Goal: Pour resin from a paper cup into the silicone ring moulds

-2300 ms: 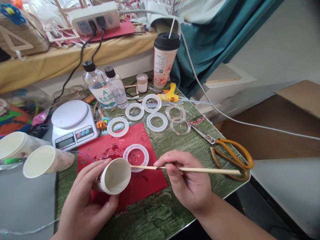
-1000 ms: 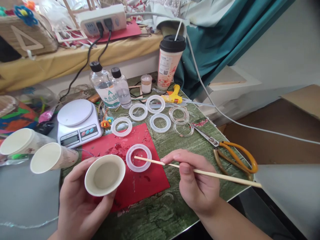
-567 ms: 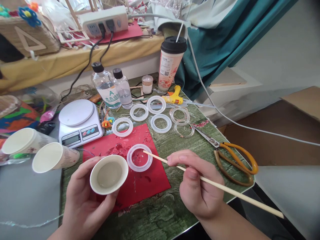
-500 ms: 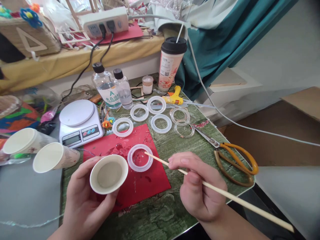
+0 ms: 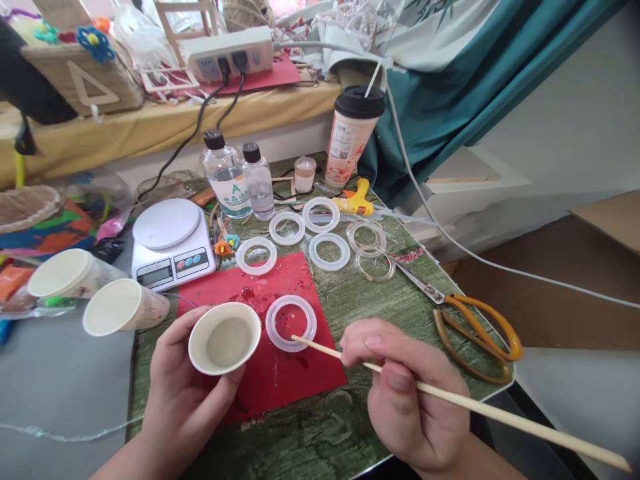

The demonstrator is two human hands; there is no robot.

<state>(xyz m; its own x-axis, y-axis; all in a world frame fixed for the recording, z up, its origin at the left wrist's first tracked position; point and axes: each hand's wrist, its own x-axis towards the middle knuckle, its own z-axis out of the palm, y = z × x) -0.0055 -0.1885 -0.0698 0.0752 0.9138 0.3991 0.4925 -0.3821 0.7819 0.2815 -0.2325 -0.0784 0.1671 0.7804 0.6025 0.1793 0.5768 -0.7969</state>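
My left hand (image 5: 187, 387) is wrapped round a paper cup (image 5: 225, 338) that holds some cloudy liquid. In my right hand (image 5: 413, 393) is a thin wooden stick (image 5: 500, 417), pinched between thumb and fingers. The stick's tip lies over the lower edge of a translucent ring mold (image 5: 274, 322); whether it touches is hard to tell. That ring rests on a red sheet (image 5: 280, 380) with wet spots. Several more ring molds (image 5: 329, 251) lie behind it, and two clear rings (image 5: 367, 239) are to their right.
A white scale (image 5: 173, 243) and two paper cups (image 5: 113, 307) stand left. Behind are two bottles (image 5: 230, 183), a small cup (image 5: 305, 175), a tall lidded cup (image 5: 353, 137) and a yellow glue gun (image 5: 357, 199). Orange-handled scissors (image 5: 480, 327) lie right, near the table edge.
The view has shifted, so the table things appear further right. The stick's tip has moved from the ring's upper right side to its lower edge. Both hands keep their holds.
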